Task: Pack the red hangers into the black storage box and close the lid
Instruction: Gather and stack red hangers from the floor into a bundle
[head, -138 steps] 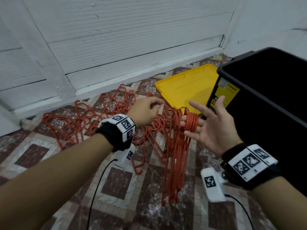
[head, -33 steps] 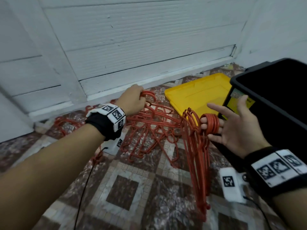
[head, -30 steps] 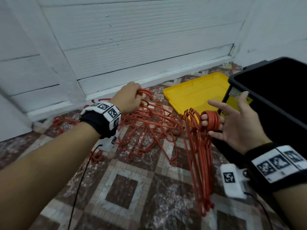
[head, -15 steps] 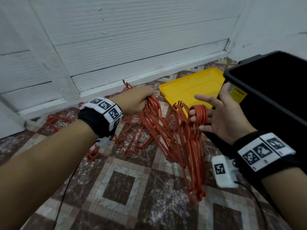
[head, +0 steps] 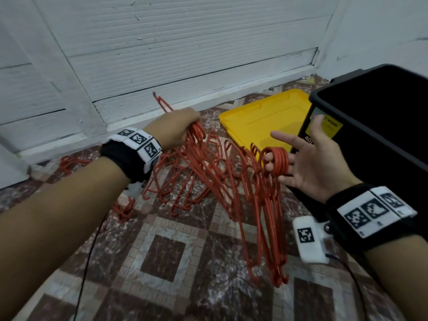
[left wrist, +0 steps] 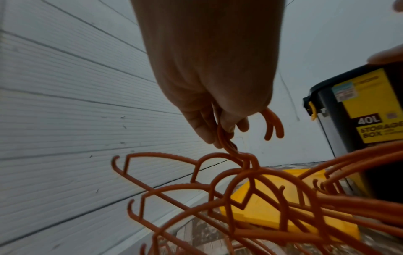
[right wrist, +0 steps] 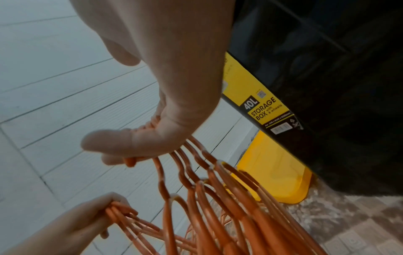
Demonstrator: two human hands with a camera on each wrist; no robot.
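Observation:
My left hand (head: 183, 126) grips the hooks of a bunch of red hangers (head: 196, 167), whose bodies trail down to the tiled floor. The left wrist view shows its fingers (left wrist: 218, 120) curled round the hooks (left wrist: 226, 141). My right hand (head: 308, 163) is held out flat beside the black storage box (head: 382, 117), fingers straight. A second bundle of hangers (head: 268, 216) hangs from hooks (head: 278, 161) looped over its middle fingers. The box stands open at the right; its inside is dark. The yellow lid (head: 261, 121) lies flat on the floor next to it.
A few more red hangers (head: 71, 161) lie on the floor by the white wall (head: 162, 54), partly hidden under my left forearm. Patterned floor tiles (head: 162, 251) stretch in front of me. A black cable (head: 85, 262) runs down from my left wrist.
My left hand has gathered a bunch of hangers from the floor pile, lifted it and brought it rightward toward my right hand. My right hand has kept its bundle hanging.

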